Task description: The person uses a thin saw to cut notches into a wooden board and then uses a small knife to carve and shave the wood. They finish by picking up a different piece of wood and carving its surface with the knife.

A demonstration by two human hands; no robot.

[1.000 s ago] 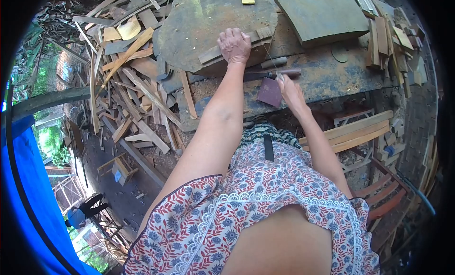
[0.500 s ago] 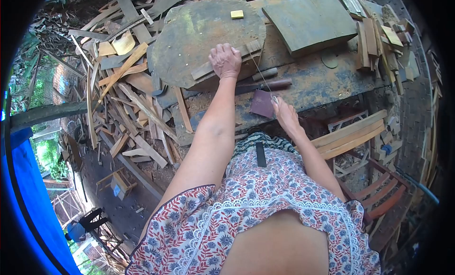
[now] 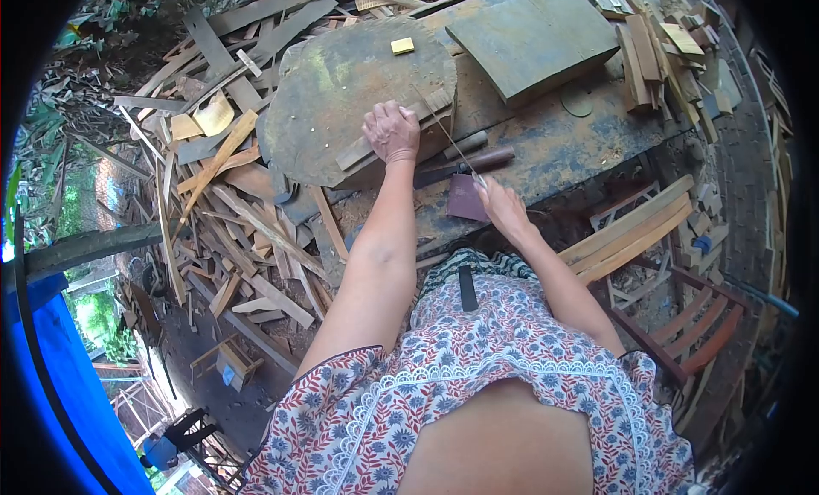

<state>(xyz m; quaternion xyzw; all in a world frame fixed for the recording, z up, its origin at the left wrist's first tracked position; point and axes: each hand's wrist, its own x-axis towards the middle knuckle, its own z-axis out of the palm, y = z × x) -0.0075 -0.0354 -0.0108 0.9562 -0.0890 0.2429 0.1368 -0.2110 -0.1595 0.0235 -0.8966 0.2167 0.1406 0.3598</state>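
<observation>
My left hand (image 3: 393,132) is closed over a narrow wooden strip (image 3: 353,156) and presses it against the edge of a rounded slab (image 3: 341,85). My right hand (image 3: 502,201) grips the handle end of a thin rod-like tool (image 3: 450,140). The tool slants up and left across the strip's right end, where short cuts show. A dark red sandpaper-like square (image 3: 466,198) lies just left of my right hand. Beyond it, a dark wooden handle (image 3: 492,160) and a grey cylindrical piece (image 3: 466,144) rest on the bench.
A large grey block (image 3: 533,38) stands at the back right of the bench (image 3: 589,141). A small yellow block (image 3: 402,46) sits on the slab. Scrap wood (image 3: 247,222) is piled at left, stacked pieces (image 3: 640,55) at right. A red-brown chair (image 3: 695,329) stands lower right.
The rod-like tool has moved up and left over the strip, its tip now reaching past it. The view has shifted slightly. My left hand still holds the strip.
</observation>
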